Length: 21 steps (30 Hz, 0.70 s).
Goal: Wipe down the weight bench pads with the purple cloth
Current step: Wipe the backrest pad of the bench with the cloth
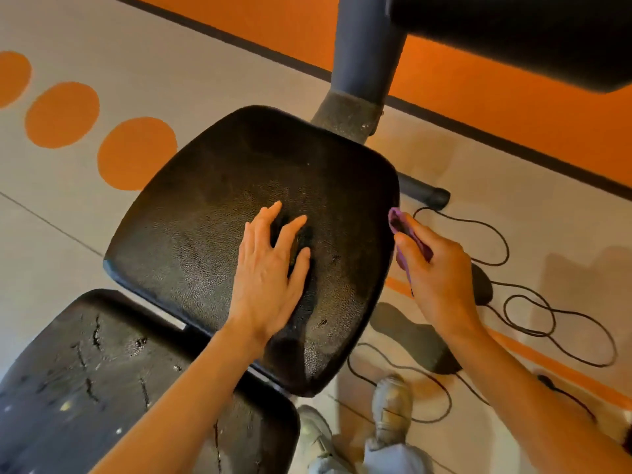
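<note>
Two pads: I see a seat pad [239,213] in the middle and a cracked back pad [113,381] at lower left, with a narrow gap between them.
Cloth: my right hand [441,271] has the purple cloth [402,230] bunched against the right edge of the seat pad, roughly midway along that side.
Right fingers: curled shut around the cloth, thumb [407,248] pressed over it; a fold pokes out above the thumb and a strip hangs under the palm.
Left hand: my left hand [270,271] lies flat on the seat pad, right of its centre, holding nothing.
Left fingers: spread apart, tips pointing away from me.
Step in hand: I judge I am wiping the seat pad's side edge while the other hand steadies the top.
Done so far: I cannot tell which surfaces have been wiped; the seat top has a dull, grainy sheen but no clear wet track.
Left to do: by my reading, the back pad, which shows specks and torn lines, and any seat top not covered; a third dark pad [513,39] at upper right may also need a pass.
Containers: none in view, no bucket, bottle or bin, so nothing to report as held in one.
Around: a grey post [366,56] rises behind the seat; black cords [478,234] loop on the floor to the right; my shoes [391,408] stand just below the seat's near corner.
</note>
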{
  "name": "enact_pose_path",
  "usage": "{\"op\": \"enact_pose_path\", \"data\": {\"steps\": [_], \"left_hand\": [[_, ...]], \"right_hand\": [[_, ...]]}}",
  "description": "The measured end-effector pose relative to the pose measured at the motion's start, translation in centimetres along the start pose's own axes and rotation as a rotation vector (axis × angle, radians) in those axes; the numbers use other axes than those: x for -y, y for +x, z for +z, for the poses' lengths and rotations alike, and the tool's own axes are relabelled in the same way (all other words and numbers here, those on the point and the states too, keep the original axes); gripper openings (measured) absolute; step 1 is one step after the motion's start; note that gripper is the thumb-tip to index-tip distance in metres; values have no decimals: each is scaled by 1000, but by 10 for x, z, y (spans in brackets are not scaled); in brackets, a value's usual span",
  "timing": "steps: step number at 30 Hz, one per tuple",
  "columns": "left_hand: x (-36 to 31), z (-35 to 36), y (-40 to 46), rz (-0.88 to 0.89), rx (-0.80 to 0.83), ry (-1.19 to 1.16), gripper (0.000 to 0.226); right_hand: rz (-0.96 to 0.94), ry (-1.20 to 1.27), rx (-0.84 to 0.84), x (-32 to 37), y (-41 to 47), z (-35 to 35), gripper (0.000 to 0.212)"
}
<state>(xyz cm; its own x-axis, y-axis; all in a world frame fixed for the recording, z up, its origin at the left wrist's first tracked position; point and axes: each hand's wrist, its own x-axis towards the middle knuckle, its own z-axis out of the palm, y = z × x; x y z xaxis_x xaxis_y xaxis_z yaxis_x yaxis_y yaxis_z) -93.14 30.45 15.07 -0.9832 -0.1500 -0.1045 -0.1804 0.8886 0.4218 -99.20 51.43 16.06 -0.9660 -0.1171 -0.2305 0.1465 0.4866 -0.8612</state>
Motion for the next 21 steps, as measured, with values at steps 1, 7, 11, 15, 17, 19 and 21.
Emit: {"op": "enact_pose_path", "data": {"steps": [1, 7, 11, 15, 17, 19, 21], "left_hand": [[5, -7, -4, -16, -11, -7, 47], [37, -47, -29, -90, -45, -30, 49], [59, -63, -38, -141, -92, -75, 51], [75, -71, -38, -204, -126, -111, 53], [82, -73, -36, -231, -144, -104, 53], [87, -73, -33, -256, -157, -108, 53], [92, -72, -26, -290, -173, -113, 53]], "right_hand": [[-19, -15, 1, 10, 1, -2, 34], [-39, -63, 36, 61, 2, 10, 32], [-74, -139, 72, 81, 6, 35, 32], [-137, -192, 111, 102, 21, 63, 32], [-169, -210, 130, 110, 33, 77, 31], [-187, -229, 155, 118, 46, 89, 32], [-203, -258, 185, 125, 60, 101, 32]]}}
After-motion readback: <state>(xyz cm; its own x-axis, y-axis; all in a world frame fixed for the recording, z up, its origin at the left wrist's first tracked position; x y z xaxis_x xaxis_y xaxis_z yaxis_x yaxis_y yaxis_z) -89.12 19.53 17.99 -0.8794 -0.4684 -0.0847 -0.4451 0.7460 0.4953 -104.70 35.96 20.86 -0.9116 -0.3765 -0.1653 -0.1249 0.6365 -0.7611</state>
